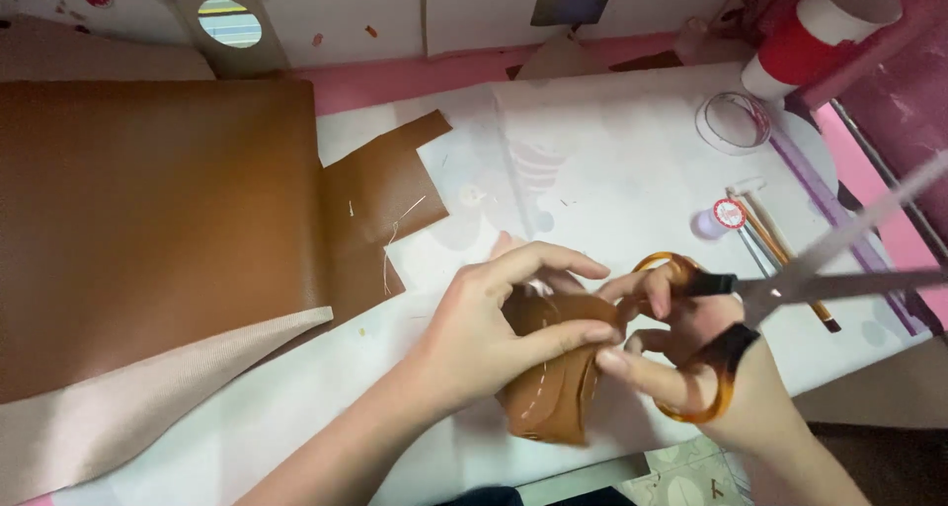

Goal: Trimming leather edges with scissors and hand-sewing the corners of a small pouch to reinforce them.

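Note:
My left hand [484,323] pinches a small folded brown leather piece [553,388] with white stitching along its edge. My right hand [681,353] also touches that piece with its fingertips while its fingers sit through the amber handles of a pair of scissors [790,289]. The scissor blades are spread apart and point away to the right, off the leather piece.
A large brown leather sheet [158,230] with a pale fabric backing lies at left, with a cut-out scrap [380,185] beside it. A clear round lid [734,123], a small pot [719,220], pencils [780,254] and a red-and-white cup [820,27] lie at right on white paper [592,160].

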